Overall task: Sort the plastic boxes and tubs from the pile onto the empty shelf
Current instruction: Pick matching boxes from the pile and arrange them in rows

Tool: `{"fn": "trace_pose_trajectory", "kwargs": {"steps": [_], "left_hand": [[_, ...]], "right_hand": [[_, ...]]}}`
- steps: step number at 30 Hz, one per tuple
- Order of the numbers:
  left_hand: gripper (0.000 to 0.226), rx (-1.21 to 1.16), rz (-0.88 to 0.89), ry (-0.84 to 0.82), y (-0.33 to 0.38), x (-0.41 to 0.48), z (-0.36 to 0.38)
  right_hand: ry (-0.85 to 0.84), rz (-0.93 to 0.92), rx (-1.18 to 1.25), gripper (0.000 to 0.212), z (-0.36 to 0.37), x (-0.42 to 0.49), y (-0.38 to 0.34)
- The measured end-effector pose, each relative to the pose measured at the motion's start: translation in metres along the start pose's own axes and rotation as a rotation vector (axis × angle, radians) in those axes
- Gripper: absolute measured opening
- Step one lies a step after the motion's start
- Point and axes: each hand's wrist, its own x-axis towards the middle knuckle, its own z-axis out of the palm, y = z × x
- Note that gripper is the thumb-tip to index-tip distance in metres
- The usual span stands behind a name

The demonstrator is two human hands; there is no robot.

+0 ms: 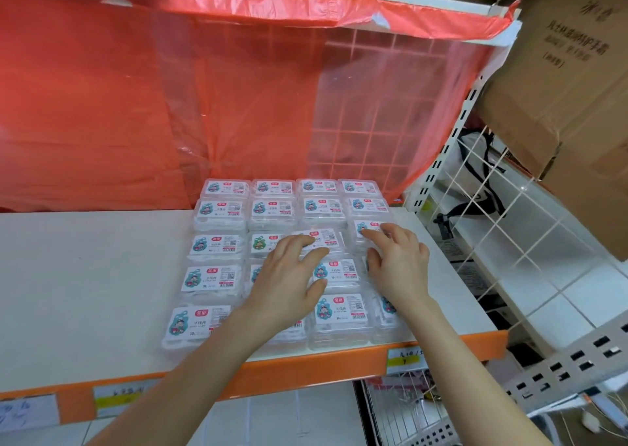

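White shelf board stretches across in front of us, finished along its near edge by an orange lip, and we place everything from that lip. Just behind it, toward its right end, sit the plastic boxes — clear, flat, lidded cases, each with a white label bearing a red logo, a teal cartoon figure, a QR code and a barcode. They lie flat in a block four across and five deep, the nearest row almost at the lip. One skewed box in the third row back from the lip sits turned out of line with its neighbours. Far behind the lip hangs a red plastic sheet, draped in front of a wire grid. Beyond the lip's right end stand a slotted white upright and, higher, brown cardboard cartons. Paper tags are stuck on the lip itself. Our forearms cross over the lip and hide parts of the two nearest rows. Our left hand lies spread, fingertips on the skewed box, thumb resting on the box one row nearer the lip — it grasps nothing. Our right hand is likewise loose and unclenched, its fingers touching the top of the rightmost box of that third row without closing round it.
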Motion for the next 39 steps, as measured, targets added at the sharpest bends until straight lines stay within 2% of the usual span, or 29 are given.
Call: {"fn": "trace_pose_trajectory", "kwargs": {"steps": [6,10,13,18,23,30,35,39], "left_hand": [[0.052,-0.001,-0.03,-0.025,0.0,0.0,0.0],[0.05,0.015,-0.023,-0.04,0.0,0.0,0.0],[0.057,0.015,-0.025,-0.061,0.0,-0.001,-0.001],[0.047,0.087,-0.039,0.0,0.001,-0.003,0.0],[0.047,0.121,-0.047,0.025,0.001,-0.003,-0.001],[0.049,0.119,-0.082,-0.085,0.003,-0.004,-0.005],[0.058,0.127,-0.092,-0.088,0.008,-0.002,-0.007],[0.052,0.196,-0.131,-0.219,0.011,0.003,-0.006]], "right_hand": [[0.033,0.011,-0.05,0.034,0.001,-0.001,0.0],[0.045,-0.021,-0.015,0.035,0.004,-0.001,0.002],[0.042,-0.054,0.019,0.037,0.006,-0.001,0.004],[0.01,-0.07,0.084,0.038,0.008,-0.002,0.007],[-0.023,-0.077,0.116,0.039,0.007,-0.002,0.006],[-0.035,-0.031,0.088,0.039,0.003,-0.002,0.002],[-0.045,-0.005,0.075,0.039,0.0,-0.003,0.0],[-0.03,-0.011,0.047,0.038,0.0,-0.003,-0.003]]}}
